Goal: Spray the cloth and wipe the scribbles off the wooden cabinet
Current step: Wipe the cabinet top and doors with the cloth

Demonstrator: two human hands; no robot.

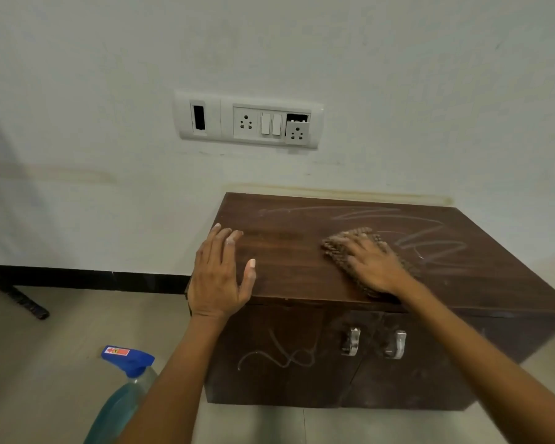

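A low dark wooden cabinet (pixel 289 251) stands against the white wall. Pale scribbles (pixel 430 241) loop across the right half of its top, and another scribble (pixel 282 357) marks the left door. My right hand (pixel 372 264) lies flat on a brown nubby cloth (pixel 337 248), pressing it onto the top just left of the scribbles. My left hand (pixel 220 277) rests open, fingers spread, on the top's left front corner. A spray bottle (pixel 122 389) with a blue trigger head and blue-green liquid stands on the floor at the lower left, partly behind my left forearm.
Two metal handles (pixel 374 344) sit on the cabinet doors. A white socket and switch panel (pixel 249 121) is on the wall above. A dark furniture leg (pixel 23 302) rests on the tiled floor at the far left.
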